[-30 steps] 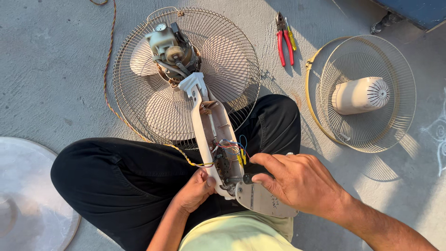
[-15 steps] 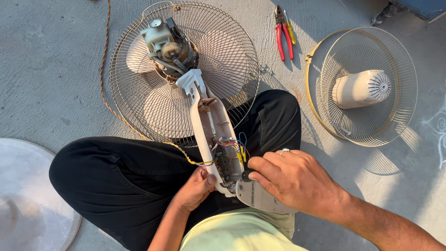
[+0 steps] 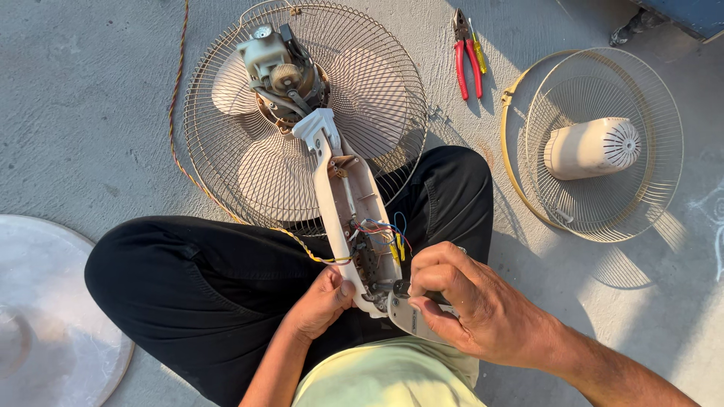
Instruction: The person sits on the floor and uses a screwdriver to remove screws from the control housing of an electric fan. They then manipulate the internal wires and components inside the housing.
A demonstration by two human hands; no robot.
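Observation:
An opened fan stand (image 3: 341, 197), cream plastic with exposed wiring, lies across my black-trousered lap. It leads up to the bare motor (image 3: 277, 69) lying on the wire fan guard with blades (image 3: 302, 113). My left hand (image 3: 320, 301) grips the stand's lower left edge. My right hand (image 3: 464, 301) is closed over its lower end, fingers by the coloured wires (image 3: 392, 237) and a dark part under the fingers that I cannot make out.
Red-handled pliers and a yellow screwdriver (image 3: 467, 51) lie on the concrete floor at top. A second wire guard (image 3: 599, 143) holding the cream motor cover (image 3: 592, 147) lies to the right. A round metal base plate (image 3: 45, 316) sits at the left. A braided cord (image 3: 177, 113) runs along the guard.
Both hands stay on the lower end of the stand, the right hand's fingers shifting slightly. The view has drifted a little.

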